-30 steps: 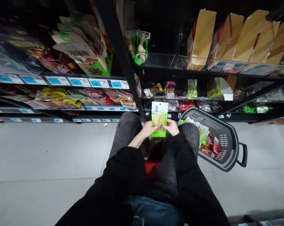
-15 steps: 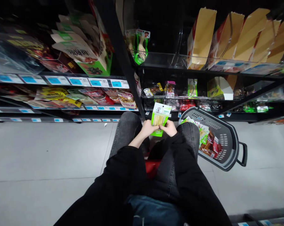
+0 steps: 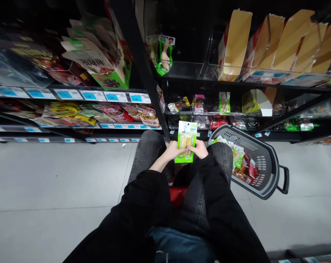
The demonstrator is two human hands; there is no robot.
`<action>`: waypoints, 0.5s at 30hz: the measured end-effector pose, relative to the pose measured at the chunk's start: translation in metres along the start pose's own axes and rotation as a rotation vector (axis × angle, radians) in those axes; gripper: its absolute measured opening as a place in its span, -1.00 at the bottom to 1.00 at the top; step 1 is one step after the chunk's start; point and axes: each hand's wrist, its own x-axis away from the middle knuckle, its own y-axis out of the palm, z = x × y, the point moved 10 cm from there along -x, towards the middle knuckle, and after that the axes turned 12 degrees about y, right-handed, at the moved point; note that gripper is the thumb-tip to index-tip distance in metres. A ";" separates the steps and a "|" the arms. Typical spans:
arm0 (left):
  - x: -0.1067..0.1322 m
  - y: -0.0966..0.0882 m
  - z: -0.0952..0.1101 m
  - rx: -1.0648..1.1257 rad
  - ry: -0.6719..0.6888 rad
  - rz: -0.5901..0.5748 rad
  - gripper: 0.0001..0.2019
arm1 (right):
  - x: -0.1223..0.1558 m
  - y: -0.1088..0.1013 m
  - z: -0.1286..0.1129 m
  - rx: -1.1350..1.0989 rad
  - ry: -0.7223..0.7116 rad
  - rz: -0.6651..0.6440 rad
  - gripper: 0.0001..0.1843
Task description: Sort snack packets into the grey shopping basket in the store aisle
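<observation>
I hold a small green and white snack packet (image 3: 186,135) upright between my knees, in front of the low shelves. My left hand (image 3: 173,149) pinches its lower left edge. My right hand (image 3: 199,149) pinches its lower right edge. Both hands are closed on the packet. Pale stick-shaped snacks show through its clear window. My black sleeves and grey jeans fill the lower middle of the view.
A dark grey shopping basket (image 3: 266,164) with several snack packets stands on the floor just right of my right knee. Black shelves (image 3: 151,91) with packets, cardboard display boxes (image 3: 233,44) and blue price tags (image 3: 110,96) rise ahead. Pale floor tiles (image 3: 52,182) lie left.
The packet tilted to the right half a second ago and now stands upright again. Both hands keep their grip and stay in place.
</observation>
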 end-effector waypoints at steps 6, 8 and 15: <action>-0.002 0.003 0.010 -0.061 0.106 -0.054 -0.68 | 0.001 -0.002 0.001 -0.083 0.026 -0.047 -0.61; -0.003 0.003 0.010 -0.038 0.121 -0.049 -0.64 | 0.002 -0.001 0.000 -0.130 0.030 -0.054 -0.57; 0.000 0.002 0.004 0.033 0.077 0.010 -0.72 | 0.002 -0.001 -0.001 -0.014 0.048 -0.030 -0.62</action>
